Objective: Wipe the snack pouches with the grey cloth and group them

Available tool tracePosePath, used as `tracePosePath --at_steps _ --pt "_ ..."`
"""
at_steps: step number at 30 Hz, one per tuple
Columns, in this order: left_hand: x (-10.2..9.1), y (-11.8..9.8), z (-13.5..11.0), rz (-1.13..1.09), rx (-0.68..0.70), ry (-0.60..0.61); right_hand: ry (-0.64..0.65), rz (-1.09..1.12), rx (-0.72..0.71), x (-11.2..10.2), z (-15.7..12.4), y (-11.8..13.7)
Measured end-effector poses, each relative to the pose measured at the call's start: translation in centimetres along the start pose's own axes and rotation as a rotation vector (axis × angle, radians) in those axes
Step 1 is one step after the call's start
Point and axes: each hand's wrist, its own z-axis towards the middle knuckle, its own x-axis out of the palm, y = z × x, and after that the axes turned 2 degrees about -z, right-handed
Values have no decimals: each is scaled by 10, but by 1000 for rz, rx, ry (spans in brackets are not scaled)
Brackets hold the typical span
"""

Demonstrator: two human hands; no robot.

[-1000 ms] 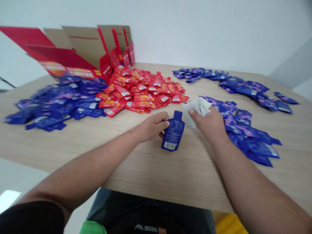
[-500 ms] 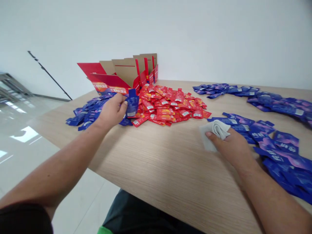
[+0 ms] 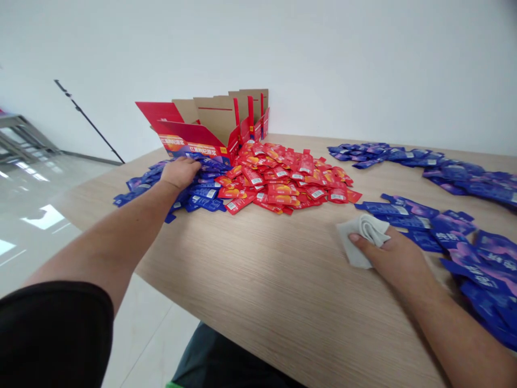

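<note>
Left hand [image 3: 180, 173] on foil sachets [image 3: 204, 196], right [image 3: 390, 264] on cloth [image 3: 359, 242]

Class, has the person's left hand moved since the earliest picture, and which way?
Yes: the left hand has gone forward and left, from in front of the red sachet pile to the blue sachets beside the box.

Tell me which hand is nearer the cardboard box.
Left. The left hand rests on blue sachets just in front of the box; the right hand sits well off to its right on a white cloth.
</note>
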Motion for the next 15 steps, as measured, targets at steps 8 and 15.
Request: tracePosePath --at_steps 8,15 --pt "-5 -10 -21 176 -136 -29 14 34 19 7 0 -3" --pt "-15 -85 -38 31 -169 -161 104 40 -68 12 -8 4"
